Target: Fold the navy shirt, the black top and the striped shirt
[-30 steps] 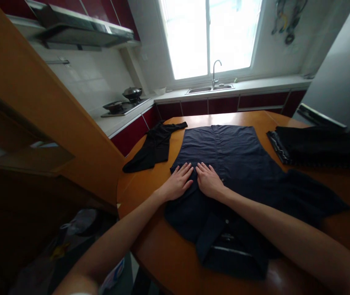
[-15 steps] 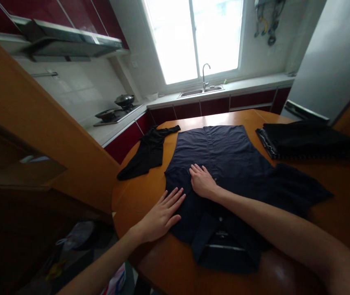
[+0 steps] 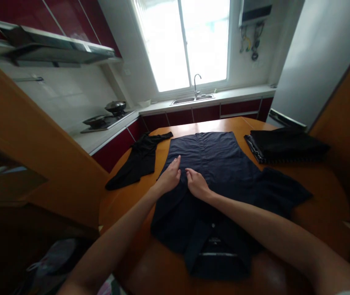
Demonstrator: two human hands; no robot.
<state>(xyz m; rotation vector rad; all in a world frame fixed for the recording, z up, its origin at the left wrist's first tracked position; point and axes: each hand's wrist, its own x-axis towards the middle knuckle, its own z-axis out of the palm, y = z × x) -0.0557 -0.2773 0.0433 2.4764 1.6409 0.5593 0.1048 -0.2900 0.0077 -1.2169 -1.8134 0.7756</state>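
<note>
A dark navy button shirt (image 3: 224, 164) lies spread on the round wooden table (image 3: 325, 205), collar toward me, its left side folded in. My left hand (image 3: 169, 177) rests flat on the folded left part, fingers stretched out. Close beside it, my right hand (image 3: 196, 183) presses flat on the shirt's middle, fingers extended. The shirt's right sleeve (image 3: 285, 190) spreads out to the right. Neither hand grips anything.
A black garment (image 3: 138, 159) lies at the table's left edge. A folded dark stack (image 3: 285, 144) sits at the far right. Beyond are a counter with sink (image 3: 193, 98), a stove with pans (image 3: 107, 114), a window and a wooden panel (image 3: 24, 135) at left.
My left hand slid down toward the table's near left edge, then came back up beside the right hand. The right hand stayed on the shirt. The camera tilted a little.
</note>
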